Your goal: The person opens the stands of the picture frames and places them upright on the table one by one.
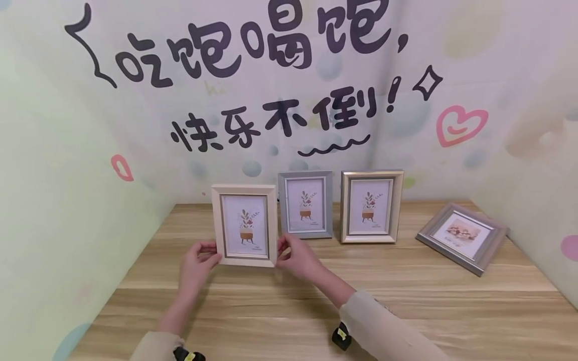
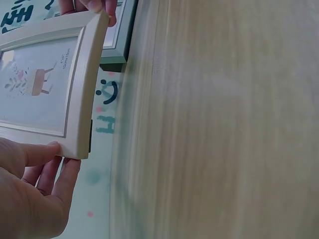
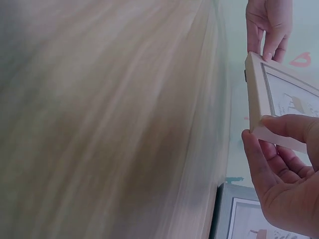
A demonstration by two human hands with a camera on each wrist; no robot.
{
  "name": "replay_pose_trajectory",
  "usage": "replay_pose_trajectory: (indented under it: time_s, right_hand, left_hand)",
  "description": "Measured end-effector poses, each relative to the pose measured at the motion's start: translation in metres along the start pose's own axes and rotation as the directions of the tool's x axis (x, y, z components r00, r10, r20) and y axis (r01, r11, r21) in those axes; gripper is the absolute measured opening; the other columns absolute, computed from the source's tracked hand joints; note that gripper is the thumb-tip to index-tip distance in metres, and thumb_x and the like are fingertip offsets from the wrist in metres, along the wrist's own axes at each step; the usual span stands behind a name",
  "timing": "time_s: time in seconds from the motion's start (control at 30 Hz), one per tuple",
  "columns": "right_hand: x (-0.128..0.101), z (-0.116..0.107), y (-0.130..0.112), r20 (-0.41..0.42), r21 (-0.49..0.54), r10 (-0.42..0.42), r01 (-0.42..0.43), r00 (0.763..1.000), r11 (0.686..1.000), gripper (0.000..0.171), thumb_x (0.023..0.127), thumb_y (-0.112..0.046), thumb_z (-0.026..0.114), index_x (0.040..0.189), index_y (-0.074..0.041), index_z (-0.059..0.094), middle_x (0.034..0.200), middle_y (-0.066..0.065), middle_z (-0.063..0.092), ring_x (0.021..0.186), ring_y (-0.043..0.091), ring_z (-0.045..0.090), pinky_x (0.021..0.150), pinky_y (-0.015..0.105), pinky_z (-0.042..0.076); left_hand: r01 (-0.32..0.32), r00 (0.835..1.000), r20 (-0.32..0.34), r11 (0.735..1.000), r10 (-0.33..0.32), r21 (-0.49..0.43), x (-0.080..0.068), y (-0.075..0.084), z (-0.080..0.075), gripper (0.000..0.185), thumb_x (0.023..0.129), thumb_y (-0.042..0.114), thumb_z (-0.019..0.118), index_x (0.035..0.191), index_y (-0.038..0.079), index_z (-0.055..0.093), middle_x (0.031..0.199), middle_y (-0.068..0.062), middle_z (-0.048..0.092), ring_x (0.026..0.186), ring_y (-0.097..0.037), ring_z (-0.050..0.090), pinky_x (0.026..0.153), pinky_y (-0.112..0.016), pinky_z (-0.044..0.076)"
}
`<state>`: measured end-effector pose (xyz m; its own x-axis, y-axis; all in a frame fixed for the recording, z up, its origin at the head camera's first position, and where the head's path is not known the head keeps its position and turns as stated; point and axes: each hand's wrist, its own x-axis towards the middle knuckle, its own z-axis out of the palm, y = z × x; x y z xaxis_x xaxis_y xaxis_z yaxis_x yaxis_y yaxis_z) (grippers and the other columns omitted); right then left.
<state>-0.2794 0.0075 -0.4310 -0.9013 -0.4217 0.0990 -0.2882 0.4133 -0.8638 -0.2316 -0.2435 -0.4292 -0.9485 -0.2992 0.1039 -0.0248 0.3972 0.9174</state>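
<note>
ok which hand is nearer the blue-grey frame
The right hand, by the lower left corner of the blue-grey frame; the left hand is farther, at the cream frame's left edge.

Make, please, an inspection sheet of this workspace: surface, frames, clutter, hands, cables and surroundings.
Surface: wood-grain table.
Frames: cream frame held up, seemingly off the table; blue-grey frame and champagne frame stand to its right; brown-grey frame lies face up, farthest right.
Clutter: nothing seen besides the frames.
Hands: left hand and right hand pinch the cream frame near its lower corners.
Cables: nothing seen.
Surroundings: patterned back wall with dark lettering and a pink heart.
</note>
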Motion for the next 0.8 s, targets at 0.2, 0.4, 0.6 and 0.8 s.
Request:
replay_pose_trajectory:
  time_s: [0.2, 0.4, 0.6, 0.8]
  right_hand:
    - [-0.006, -0.004, 0.003, 0.017, -0.074, -0.008, 0.009, 1.0, 0.997, 0.034, 0.077, 0.006, 0.078, 0.098, -0.006, 0.054, 0.095, 0.008, 0.067, 0.086, 0.019, 0.07, 0.072, 0.023, 0.06]
    - [-0.01, -0.004, 0.002, 0.06, -0.149, -0.04, 0.049, 0.997, 0.988, 0.037, 0.077, 0.007, 0.076, 0.106, -0.006, 0.056, 0.099, 0.009, 0.069, 0.087, 0.02, 0.071, 0.073, 0.022, 0.06]
    - [-0.01, -0.003, 0.004, 0.096, -0.194, -0.049, 0.067, 0.994, 0.979, 0.046, 0.078, 0.005, 0.078, 0.116, -0.007, 0.056, 0.102, 0.008, 0.067, 0.09, 0.019, 0.068, 0.073, 0.021, 0.06]
    - [-0.011, -0.003, 0.006, 0.098, -0.229, -0.04, 0.062, 0.994, 0.971, 0.045, 0.078, 0.003, 0.078, 0.116, -0.007, 0.057, 0.1, 0.007, 0.067, 0.089, 0.018, 0.068, 0.073, 0.019, 0.059]
  left_hand:
    - [-0.003, 1.0, 0.024, 0.999, 0.002, 0.042, 0.003, 0.0, 0.008, 0.026, 0.088, -0.005, 0.066, 0.112, -0.011, 0.057, 0.117, -0.032, 0.064, 0.107, -0.041, 0.068, 0.073, -0.015, 0.058]
    - [-0.013, 0.999, 0.046, 0.995, 0.009, 0.098, 0.003, 0.001, 0.011, 0.023, 0.087, -0.004, 0.066, 0.107, -0.011, 0.058, 0.112, -0.032, 0.065, 0.103, -0.042, 0.069, 0.072, -0.021, 0.059]
    - [-0.018, 0.997, 0.078, 0.99, 0.007, 0.142, 0.003, -0.001, 0.013, 0.021, 0.087, -0.004, 0.066, 0.105, -0.01, 0.058, 0.11, -0.031, 0.066, 0.101, -0.042, 0.068, 0.08, -0.036, 0.061]
    - [-0.018, 0.993, 0.118, 0.987, -0.001, 0.158, 0.001, -0.004, 0.013, 0.025, 0.088, -0.001, 0.066, 0.11, -0.009, 0.059, 0.114, -0.029, 0.066, 0.103, -0.041, 0.068, 0.087, -0.042, 0.059]
